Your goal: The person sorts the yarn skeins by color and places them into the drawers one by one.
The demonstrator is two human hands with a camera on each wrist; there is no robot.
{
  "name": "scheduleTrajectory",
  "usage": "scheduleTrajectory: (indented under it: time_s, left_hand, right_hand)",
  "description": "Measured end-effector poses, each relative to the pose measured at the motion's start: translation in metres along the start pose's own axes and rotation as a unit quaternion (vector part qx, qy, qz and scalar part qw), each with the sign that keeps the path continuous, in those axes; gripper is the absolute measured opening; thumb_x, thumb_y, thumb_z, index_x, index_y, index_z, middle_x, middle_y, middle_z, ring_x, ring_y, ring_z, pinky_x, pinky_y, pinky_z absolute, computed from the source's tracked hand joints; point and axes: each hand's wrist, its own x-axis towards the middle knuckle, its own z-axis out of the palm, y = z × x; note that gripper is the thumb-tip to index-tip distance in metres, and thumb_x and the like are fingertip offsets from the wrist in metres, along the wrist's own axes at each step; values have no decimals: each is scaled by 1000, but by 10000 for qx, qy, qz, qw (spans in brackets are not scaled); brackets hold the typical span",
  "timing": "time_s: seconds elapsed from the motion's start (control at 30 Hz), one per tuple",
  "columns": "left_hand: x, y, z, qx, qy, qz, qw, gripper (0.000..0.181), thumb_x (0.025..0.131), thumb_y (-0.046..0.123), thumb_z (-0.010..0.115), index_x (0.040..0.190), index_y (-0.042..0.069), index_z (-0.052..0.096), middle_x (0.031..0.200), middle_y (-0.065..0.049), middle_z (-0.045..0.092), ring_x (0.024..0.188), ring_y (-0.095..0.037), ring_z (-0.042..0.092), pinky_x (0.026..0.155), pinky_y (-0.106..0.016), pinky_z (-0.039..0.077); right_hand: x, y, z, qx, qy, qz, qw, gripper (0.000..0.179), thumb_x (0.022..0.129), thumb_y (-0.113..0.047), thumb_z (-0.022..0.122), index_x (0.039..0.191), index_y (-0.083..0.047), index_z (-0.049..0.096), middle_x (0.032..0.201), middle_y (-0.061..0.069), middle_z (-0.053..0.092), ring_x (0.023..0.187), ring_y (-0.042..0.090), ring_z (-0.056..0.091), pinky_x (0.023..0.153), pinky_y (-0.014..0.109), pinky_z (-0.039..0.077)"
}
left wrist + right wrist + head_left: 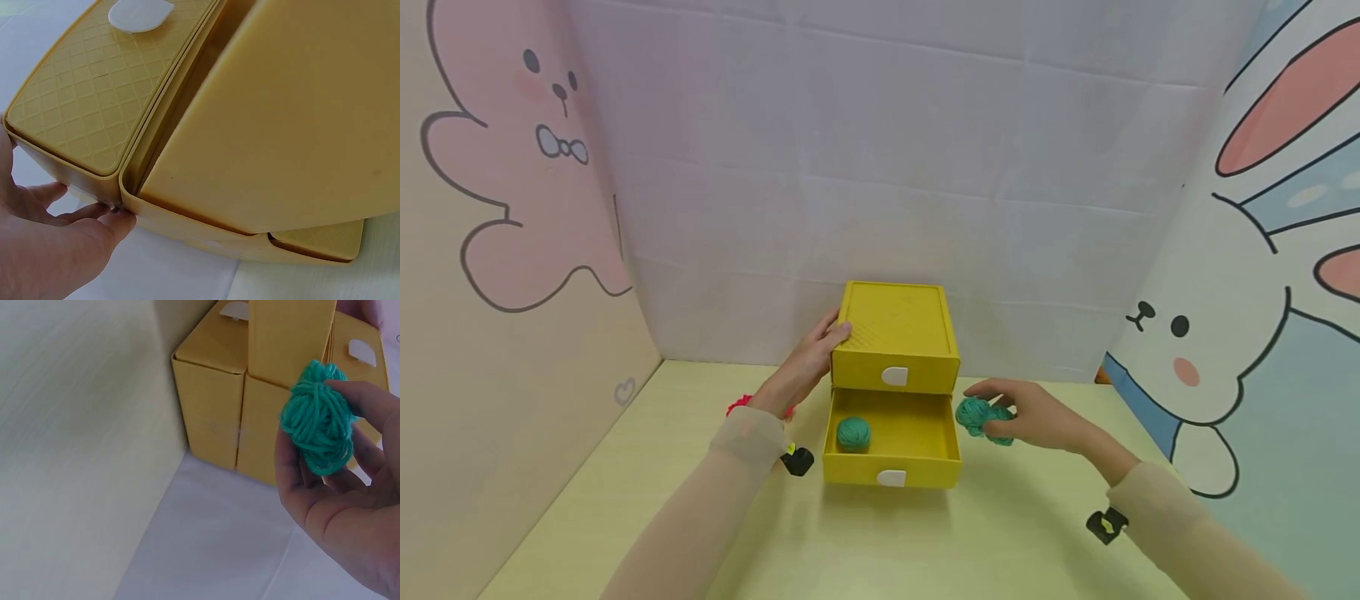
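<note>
A yellow drawer cabinet (898,321) stands against the back wall with a lower drawer (917,425) pulled out. At the drawer's left lies a round ball of teal yarn (853,433). My left hand (805,362) rests on the cabinet's left side, one digit at its top edge. In the left wrist view, fingertips (119,219) touch the side wall by the closed top drawer (94,81). Just right of the pulled-out drawer, my right hand (1033,414) holds a two-lobed bundle of teal yarn (319,422) between thumb and fingers.
Another closed drawer (209,337) sits below the pulled-out one in the right wrist view. White tabs (891,477) mark the drawer fronts. Decorated panels flank the pale table (880,558), with a rabbit (1210,333) on the right one. A red band (740,406) circles my left wrist.
</note>
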Motion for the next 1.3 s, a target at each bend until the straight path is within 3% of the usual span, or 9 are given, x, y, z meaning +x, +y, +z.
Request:
scheduleTrajectory:
  time_s: [0.47, 0.73, 1.03, 1.3]
  left_hand:
    - [1, -1, -1, 25, 37, -54, 10000, 72, 112, 48, 50, 172, 31, 14, 172, -9, 28, 153, -31, 39, 130, -53, 25]
    - [1, -3, -1, -52, 6, 54, 10000, 72, 113, 47, 49, 173, 29, 14, 167, -15, 34, 149, -34, 43, 128, -53, 28]
    - [0, -2, -1, -79, 2, 67, 9999, 71, 113, 47, 49, 172, 29, 15, 166, -15, 34, 148, -34, 44, 128, -53, 29]
    - [0, -1, 0, -16, 54, 42, 10000, 71, 113, 46, 49, 172, 29, 14, 167, -14, 33, 149, -34, 44, 128, -53, 28]
  right_hand:
    - [16, -37, 0, -157, -141, -494, 9986, 43, 97, -12, 77, 139, -12, 67, 127, 6, 70, 105, 26, 66, 78, 30, 61]
    - [32, -50, 10, -425, -169, -762, 9960, 42, 96, -9, 76, 137, -12, 69, 123, 2, 72, 104, 26, 65, 85, 31, 60]
    - [54, -55, 29, -687, -247, -1050, 9918, 41, 95, -8, 77, 136, -10, 70, 127, -1, 72, 103, 15, 63, 96, 34, 57]
    - [67, -52, 48, -957, -398, -1096, 9886, 39, 95, -8, 78, 133, -11, 72, 130, 1, 71, 103, 14, 62, 98, 35, 57]
